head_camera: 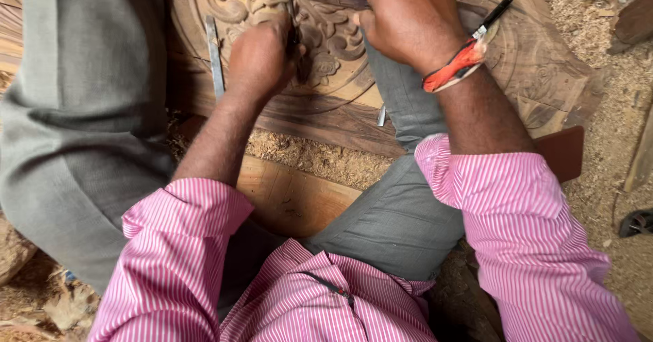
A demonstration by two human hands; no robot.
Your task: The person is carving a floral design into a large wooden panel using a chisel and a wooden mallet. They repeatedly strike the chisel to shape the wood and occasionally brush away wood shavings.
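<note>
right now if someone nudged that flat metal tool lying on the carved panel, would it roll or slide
The flat metal tool would probably slide rather than roll, since it looks like a thin flat strip. It likely stays stiff, being metal. The carved panel under it is uneven with relief, so it may catch or rock instead of gliding freely.

1 head view, looking steeply down, close over hands, lap, carved panel (544, 77)
</note>
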